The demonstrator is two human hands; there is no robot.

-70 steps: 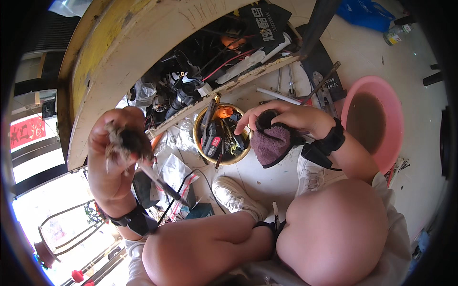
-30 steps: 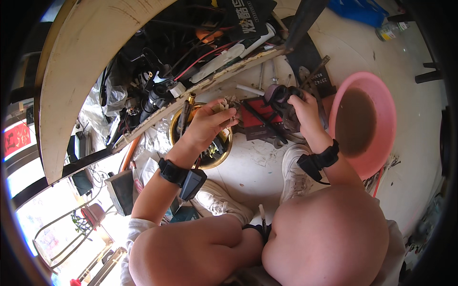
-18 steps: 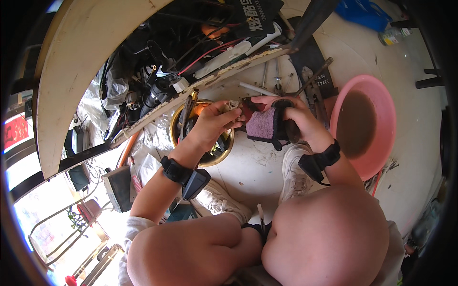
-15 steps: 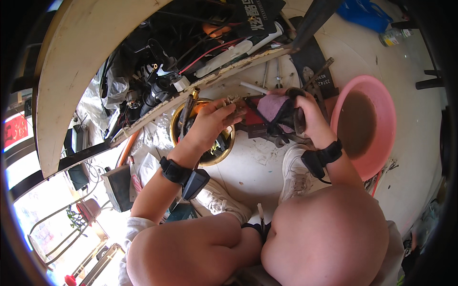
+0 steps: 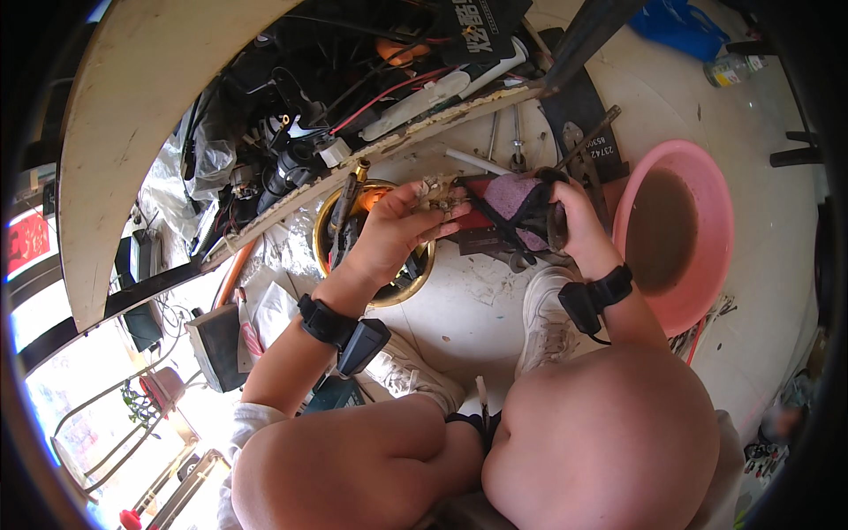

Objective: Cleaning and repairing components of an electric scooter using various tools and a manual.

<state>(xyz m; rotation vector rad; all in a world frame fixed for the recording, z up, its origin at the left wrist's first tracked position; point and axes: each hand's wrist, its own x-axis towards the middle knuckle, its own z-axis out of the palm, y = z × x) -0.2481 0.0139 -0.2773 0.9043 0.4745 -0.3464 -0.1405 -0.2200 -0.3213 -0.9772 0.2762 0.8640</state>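
Observation:
My left hand [image 5: 397, 234] is closed on a frayed, pale, dirty clump [image 5: 437, 196], its fingertips pressed against it. Beside it, my right hand [image 5: 574, 221] grips a lilac cloth with black edging [image 5: 506, 196], bunched with something dark that I cannot make out. A red-and-black flat object [image 5: 477, 230] lies behind and below both. Under my left hand is a gold-rimmed bowl [image 5: 395, 296] full of tools and small parts, partly hidden by that hand.
Cluttered shelving with cables [image 5: 291, 132] spans the upper left behind a pale board [image 5: 124, 141]. Long metal tools [image 5: 583, 155] lie beyond my right hand. A pink basin of murky water [image 5: 724, 247] stands at right; a blue item [image 5: 671, 26] and bottle [image 5: 724, 69] lie farther back.
My left hand came from the raised left position to the centre beside my right hand, still holding the clump. The cloth in my right hand has been turned and bunched.

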